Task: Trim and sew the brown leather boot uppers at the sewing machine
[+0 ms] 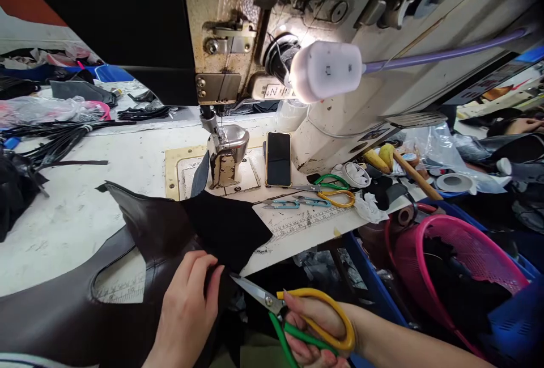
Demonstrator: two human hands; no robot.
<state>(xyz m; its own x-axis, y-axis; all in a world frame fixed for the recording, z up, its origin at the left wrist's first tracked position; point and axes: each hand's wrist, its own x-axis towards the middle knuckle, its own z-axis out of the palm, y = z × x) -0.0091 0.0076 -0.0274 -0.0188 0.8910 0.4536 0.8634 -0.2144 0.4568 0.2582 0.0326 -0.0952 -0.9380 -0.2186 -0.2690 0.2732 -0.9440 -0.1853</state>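
Near the bottom centre my left hand (189, 300) pinches the edge of a dark brown leather piece (165, 232) with black fabric (227, 223) joined to it. To the right, my right hand (317, 322) grips scissors (268, 301) with one yellow and one green handle. The blades point up and left, and their tips are close to the fabric edge beside my left fingers. Above the piece stands the metal post (227, 155) of a sewing machine, with a grey flap (200, 175) of the work against it.
A phone (279, 159), blue thread snips (283, 204) and a second pair of scissors (338, 198) lie right of the post. A white lamp (327, 71) glows above. Black strips (59, 141) lie at left. A pink basket (425, 243) stands at lower right. Another person's hand (525, 125) shows at far right.
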